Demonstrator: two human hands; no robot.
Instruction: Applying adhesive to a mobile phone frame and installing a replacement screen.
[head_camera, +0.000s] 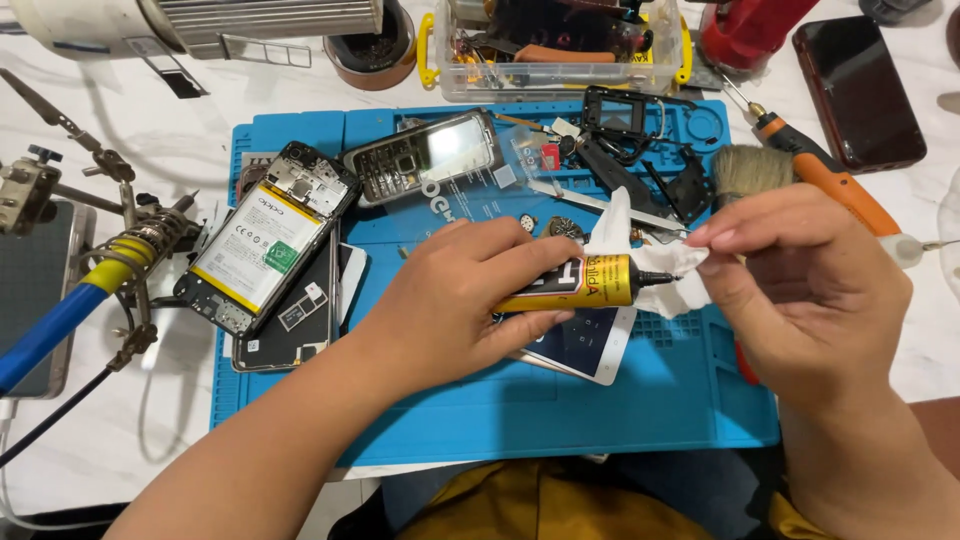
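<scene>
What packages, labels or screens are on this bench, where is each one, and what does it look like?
Glue tube: held in the left hand, yellow label, black nozzle against a white tissue in the right hand.
Opened phone: left on the blue mat, white battery label edged in yellow.
Keypad phone: top of the mat, grey, pale glaring screen.
White phone: under the tube, dark screen.
Dark phone: top right, blank glossy screen.

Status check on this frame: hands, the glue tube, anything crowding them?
Left hand grips yellow glue tube. Right hand pinches white tissue at the black nozzle. White phone lies directly under the tube.
</scene>
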